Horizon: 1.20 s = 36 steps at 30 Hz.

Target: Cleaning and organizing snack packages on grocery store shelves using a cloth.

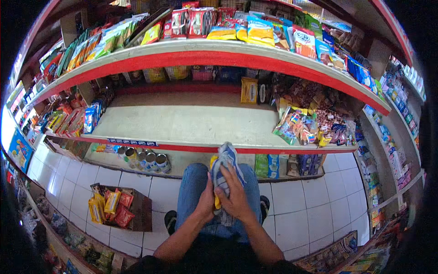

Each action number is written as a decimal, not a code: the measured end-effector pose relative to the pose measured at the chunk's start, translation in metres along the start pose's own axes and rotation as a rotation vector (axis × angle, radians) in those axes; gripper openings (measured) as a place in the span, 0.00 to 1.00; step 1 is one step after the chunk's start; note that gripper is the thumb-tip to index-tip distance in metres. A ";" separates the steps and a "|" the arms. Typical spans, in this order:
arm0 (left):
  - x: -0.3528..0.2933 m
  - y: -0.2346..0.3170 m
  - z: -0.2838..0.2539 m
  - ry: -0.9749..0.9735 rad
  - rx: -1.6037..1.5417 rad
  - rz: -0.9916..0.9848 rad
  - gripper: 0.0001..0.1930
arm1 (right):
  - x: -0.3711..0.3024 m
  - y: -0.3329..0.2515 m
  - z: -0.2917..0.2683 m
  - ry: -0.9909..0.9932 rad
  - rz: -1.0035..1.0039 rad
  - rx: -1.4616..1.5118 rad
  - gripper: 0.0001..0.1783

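A striped grey, white and blue cloth [226, 154] is bunched above my lap, in front of the middle shelf's edge. My right hand [232, 192] lies over it, fingers bent and pressing it against something yellow. That yellow packet [213, 161] shows only as a strip along the cloth's left side, with a bit more below. From the left, my left hand [207, 200] grips the packet, its fingers mostly hidden behind. The cloth's lower end hangs between my knees.
Ahead is a pale middle shelf [182, 114] with candy bags [296, 125] on its right and packets at left. The red-edged upper shelf [219, 54] overhangs it. A cardboard box [143, 212] of yellow and red packets stands on the floor at left. Cans [150, 160] line the bottom shelf.
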State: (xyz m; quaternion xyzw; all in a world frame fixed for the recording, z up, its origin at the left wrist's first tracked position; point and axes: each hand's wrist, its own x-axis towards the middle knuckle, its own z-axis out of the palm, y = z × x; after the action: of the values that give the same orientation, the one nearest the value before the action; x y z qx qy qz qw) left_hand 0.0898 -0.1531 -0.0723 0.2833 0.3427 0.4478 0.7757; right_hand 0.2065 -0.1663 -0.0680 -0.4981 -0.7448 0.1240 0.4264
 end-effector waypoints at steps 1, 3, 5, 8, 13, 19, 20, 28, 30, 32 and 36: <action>0.000 -0.002 0.000 0.019 0.004 -0.103 0.31 | 0.003 0.007 0.000 0.065 0.101 0.134 0.35; 0.001 -0.011 -0.010 -0.025 -0.009 -0.165 0.32 | 0.007 0.008 0.001 0.125 0.193 0.281 0.35; 0.003 -0.011 -0.011 -0.020 0.009 -0.154 0.32 | 0.009 0.006 0.002 0.181 0.215 0.239 0.35; 0.008 -0.005 -0.014 -0.062 0.014 -0.096 0.34 | -0.005 -0.005 0.011 0.128 0.228 0.272 0.33; 0.006 -0.010 -0.023 -0.133 -0.021 0.038 0.31 | -0.021 -0.020 0.010 0.009 -0.017 0.247 0.33; -0.001 -0.003 -0.006 -0.035 0.166 -0.062 0.29 | 0.006 -0.007 -0.002 0.070 -0.024 0.210 0.34; 0.001 -0.007 -0.010 -0.035 0.165 -0.055 0.29 | 0.009 -0.008 -0.004 0.085 -0.003 0.208 0.34; 0.000 0.002 0.000 0.017 -0.038 -0.135 0.34 | 0.011 0.002 -0.002 0.127 0.125 0.204 0.32; 0.005 0.002 -0.005 0.002 -0.022 -0.091 0.34 | 0.006 0.004 0.004 0.116 0.168 0.269 0.33; 0.006 0.004 -0.007 -0.015 -0.006 -0.049 0.35 | -0.003 0.003 0.010 0.091 0.192 0.269 0.33; 0.008 0.011 -0.006 -0.069 -0.176 -0.027 0.34 | -0.023 -0.015 0.017 -0.009 0.182 0.271 0.33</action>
State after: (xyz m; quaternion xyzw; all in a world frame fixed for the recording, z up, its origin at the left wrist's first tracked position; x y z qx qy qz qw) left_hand 0.0819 -0.1405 -0.0698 0.2246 0.2790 0.4558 0.8148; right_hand 0.1869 -0.1885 -0.0810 -0.5009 -0.6747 0.2638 0.4735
